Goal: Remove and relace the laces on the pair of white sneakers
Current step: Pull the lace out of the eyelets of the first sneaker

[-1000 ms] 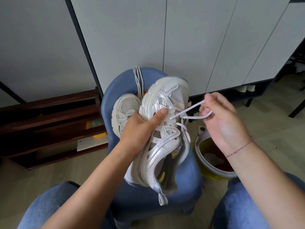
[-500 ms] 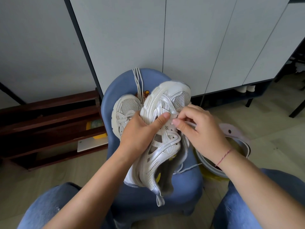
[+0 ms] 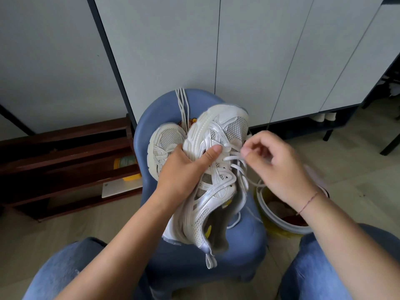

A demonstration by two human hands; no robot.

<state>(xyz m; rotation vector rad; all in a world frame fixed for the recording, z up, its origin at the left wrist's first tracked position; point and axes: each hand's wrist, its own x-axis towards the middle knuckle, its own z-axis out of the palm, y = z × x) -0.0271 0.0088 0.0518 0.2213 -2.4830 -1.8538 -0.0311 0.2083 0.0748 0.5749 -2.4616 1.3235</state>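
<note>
A person sits with both hands raised over a small chair, seen from their own eye level. The left hand [image 3: 184,169] wraps around a white sneaker [image 3: 216,191] from its sole side, fingers curled behind it and the thumb pressed flat on the upper near the eyelets. The right hand [image 3: 277,165] hovers just to the right of the shoe with its fingers curled inward. Its fingertips appear to pinch a strand of the white lace [image 3: 232,158], though the exact contact is blurred.

The held sneaker stands almost on end. Its toe points up and away from the person, and its heel and pull tab hang down toward the lap. Its laced front is turned to the right, so the eyelet row faces the right hand, which is the nearer one to the lace. Judging from this, any pull on the lace would run rightward, across the shoe's long axis, while the left hand braces it.

Several lace crossings remain threaded, so this shoe looks only partly unlaced.

Behind the left hand, the second sneaker [image 3: 164,141] lies on the blue chair [image 3: 194,263], touching the held one. A loose lace [image 3: 183,105] hangs over the chair back. To the right, on the floor, sits a yellow bucket [image 3: 279,231]. A dark wooden shoe rack [image 3: 65,161] stands to the left, with pale cabinet doors [image 3: 249,50] behind everything.
</note>
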